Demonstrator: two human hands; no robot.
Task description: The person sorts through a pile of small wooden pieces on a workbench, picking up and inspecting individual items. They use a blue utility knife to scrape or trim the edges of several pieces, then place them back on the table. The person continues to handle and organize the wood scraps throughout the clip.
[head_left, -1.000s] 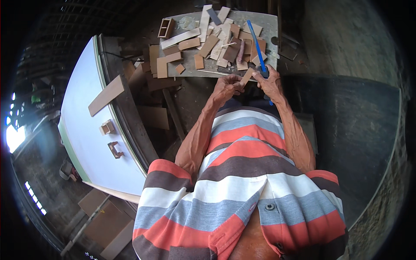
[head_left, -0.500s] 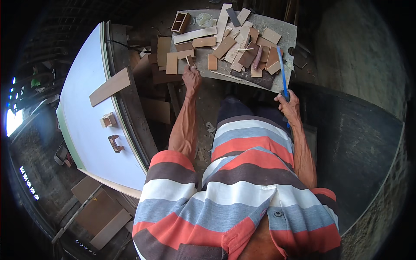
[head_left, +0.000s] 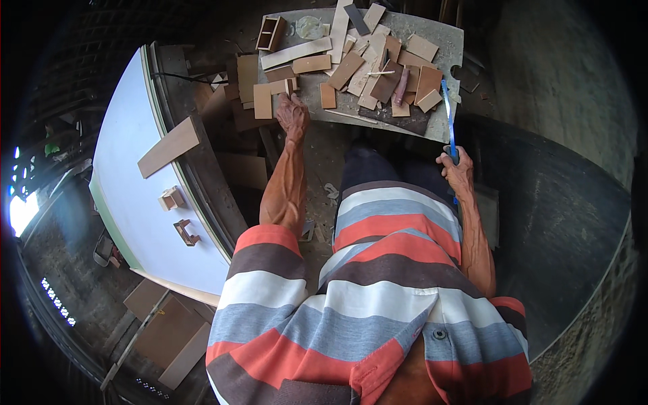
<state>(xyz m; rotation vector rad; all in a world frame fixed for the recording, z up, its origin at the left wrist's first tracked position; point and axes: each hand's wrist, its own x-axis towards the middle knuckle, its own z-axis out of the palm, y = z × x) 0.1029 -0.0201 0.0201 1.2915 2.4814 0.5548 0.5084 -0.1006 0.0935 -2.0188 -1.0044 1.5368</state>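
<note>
My left hand [head_left: 293, 116] is closed on a small wood piece [head_left: 288, 86] at the near left edge of the worktable [head_left: 442, 50]. Beside it lies a flat light-brown wood block [head_left: 262, 101]. My right hand [head_left: 459, 167] grips a long, narrow blue saw-like tool [head_left: 451, 121] just off the table's near right corner. The tool points away from me, its far end over the tabletop; seen edge-on, its exact kind is unclear. Near the heap's right side, a tool with a rounded reddish-brown handle [head_left: 401, 86] rests on the wood pieces.
Wood offcuts [head_left: 347, 70] are heaped on the table, with a small divided wooden box [head_left: 271, 34] at its far left. To my left, a white panel [head_left: 128, 145] carries a board [head_left: 169, 147] and two small wooden frames [head_left: 171, 198]. A dark panel [head_left: 547, 216] stands at right.
My left hand has moved slightly left and farther over the table edge with the wood piece. My right hand and the blue tool have shifted slightly right and nearer; the whole view has shifted a little.
</note>
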